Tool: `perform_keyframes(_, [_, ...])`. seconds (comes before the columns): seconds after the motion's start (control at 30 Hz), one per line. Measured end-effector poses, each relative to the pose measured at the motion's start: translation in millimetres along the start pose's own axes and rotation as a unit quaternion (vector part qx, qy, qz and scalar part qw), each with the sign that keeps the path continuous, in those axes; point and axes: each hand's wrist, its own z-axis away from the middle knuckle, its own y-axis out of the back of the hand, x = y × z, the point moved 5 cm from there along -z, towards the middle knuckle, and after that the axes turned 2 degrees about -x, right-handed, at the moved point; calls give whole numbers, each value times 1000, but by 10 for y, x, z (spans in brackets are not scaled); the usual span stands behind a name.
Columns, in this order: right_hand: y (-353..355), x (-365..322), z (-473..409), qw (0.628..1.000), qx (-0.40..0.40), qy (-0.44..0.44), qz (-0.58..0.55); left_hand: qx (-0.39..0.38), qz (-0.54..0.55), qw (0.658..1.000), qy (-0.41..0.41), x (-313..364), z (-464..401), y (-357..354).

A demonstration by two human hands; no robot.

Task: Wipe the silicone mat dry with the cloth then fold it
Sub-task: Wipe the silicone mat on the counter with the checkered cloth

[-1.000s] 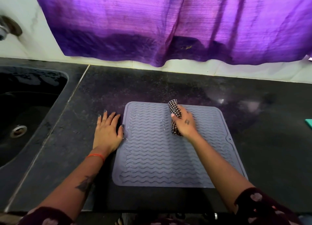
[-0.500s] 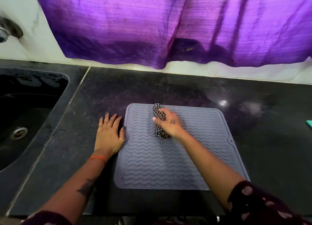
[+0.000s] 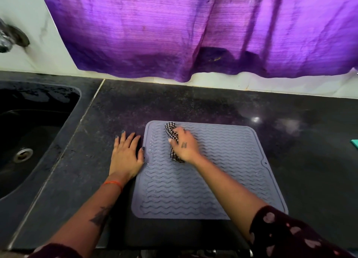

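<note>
The right hand (image 3: 184, 147) grips the bunched checked cloth (image 3: 171, 134) at the far-left of the grey silicone mat (image 3: 222, 172), lying flat on the tabletop (image 3: 290, 122). The left hand (image 3: 126, 155), fingers flat, rests just beside its left edge; the mat may skid sideways.
</note>
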Motion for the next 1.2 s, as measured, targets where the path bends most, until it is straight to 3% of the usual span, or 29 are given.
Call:
perform_keyframes(0.07, [208, 127, -22, 985, 55, -25, -164, 4, 0, 1000, 0, 3, 6, 8])
perform_keyframes(0.1, [366, 234, -29, 974, 104, -57, -194, 6, 1, 1000, 1, 2, 8, 12])
perform_keyframes(0.17, [630, 487, -12, 970, 167, -127, -119, 7, 2, 1000, 2, 1, 6, 11])
perform_keyframes(0.27, [635, 641, 87, 975, 124, -160, 95, 4, 2, 1000, 0, -2, -5, 0])
perform_keyframes(0.47, [226, 266, 46, 976, 97, -72, 179, -4, -1, 1000, 1, -5, -12, -17])
perform_keyframes(0.53, [170, 192, -16, 987, 58, -33, 149, -2, 1, 1000, 0, -3, -10, -9])
perform_keyframes(0.63, [195, 259, -95, 992, -6, -48, -120, -1, 0, 1000, 0, -3, -1, 2])
perform_keyframes(0.7, [429, 426, -118, 967, 88, -106, -214, 1, -1, 1000, 1, -3, -1, 6])
perform_keyframes(0.77, [652, 610, -38, 965, 175, -146, -128, 1, 0, 1000, 4, 4, -5, 8])
perform_keyframes(0.8, [688, 658, 20, 969, 180, -159, -52, 0, 1, 1000, 4, 8, -5, 8])
perform_keyframes(0.9, [505, 596, 149, 975, 135, -130, 116, -2, 3, 1000, 6, 7, -5, 6])
perform_keyframes(1.0, [230, 320, 135, 971, 120, -66, 196, -4, 0, 1000, 6, 6, -7, 1])
perform_keyframes(1.1, [129, 120, 64, 978, 88, -7, 190, -3, -2, 1000, 6, -3, -14, -9])
perform_keyframes(1.2, [178, 162, -38, 999, 25, -14, -26, 1, 2, 1000, 3, -5, -8, -4])
